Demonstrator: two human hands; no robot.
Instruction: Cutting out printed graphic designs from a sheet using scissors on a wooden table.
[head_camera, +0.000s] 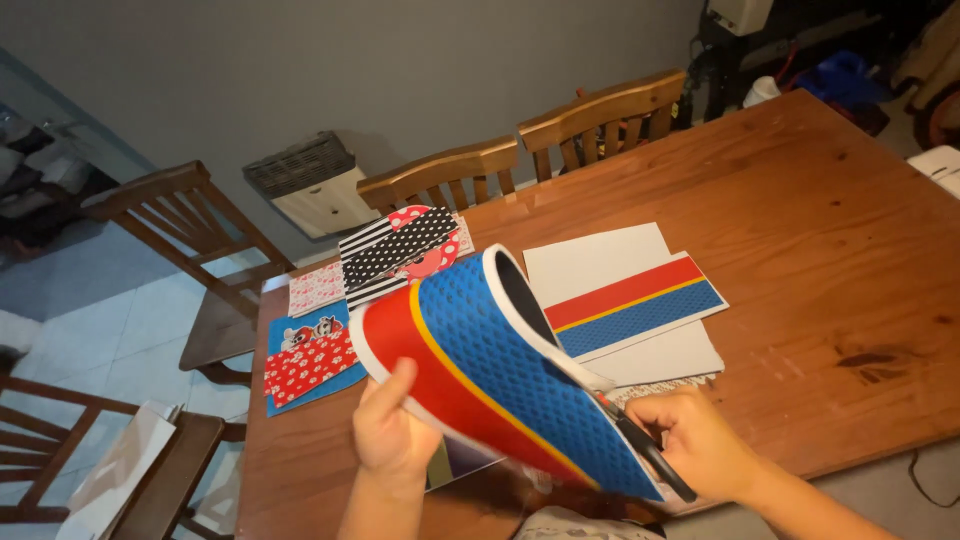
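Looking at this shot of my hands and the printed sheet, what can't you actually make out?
Head view:
- Scissors in the right hand: blades hidden behind the curled red, yellow and blue sheet, so the cut line cannot be seen.
- Left hand: fingers behind the sheet are hidden.
- Papers under the sheet, on the table: mostly covered.
- Dark clutter at top right: cut off by the edge.

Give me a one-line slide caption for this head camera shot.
Left hand holds a curved red-and-blue printed sheet while right hand cuts it with scissors over a wooden table.
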